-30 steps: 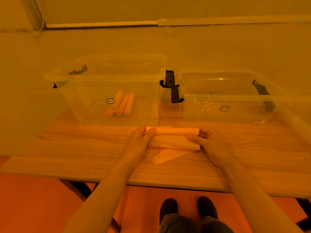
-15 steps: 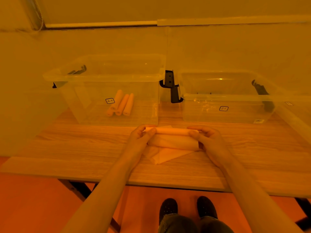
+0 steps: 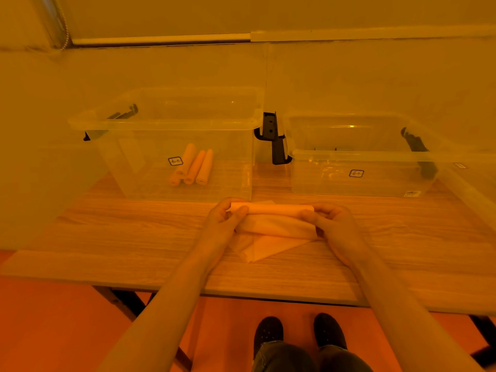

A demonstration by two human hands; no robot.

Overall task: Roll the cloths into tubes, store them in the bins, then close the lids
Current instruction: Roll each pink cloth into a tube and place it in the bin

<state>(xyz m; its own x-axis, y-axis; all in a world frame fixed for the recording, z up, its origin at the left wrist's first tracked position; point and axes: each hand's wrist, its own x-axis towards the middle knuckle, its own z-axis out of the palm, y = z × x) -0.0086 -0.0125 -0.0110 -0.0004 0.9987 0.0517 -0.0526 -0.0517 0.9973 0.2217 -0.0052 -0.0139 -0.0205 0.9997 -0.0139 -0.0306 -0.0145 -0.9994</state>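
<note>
Presently, cloth (image 3: 273,226), half rolled, lies on the table (image 3: 134,237) before both bins; left hand (image 3: 225,218) and right hand (image 3: 330,221) pinch opposite ends of its roll, probably to keep the tube even. Left bin (image 3: 166,124), unlidded: apparently three finished tubes (image 3: 194,165). Right bin (image 3: 349,157): contents unclear.

two bare forearms, no sleeves in view, left hand (image 3: 222,221) and right hand (image 3: 331,226) without gloves, dark shoes (image 3: 268,331) with small speckles, grey trouser legs (image 3: 284,358)
</note>
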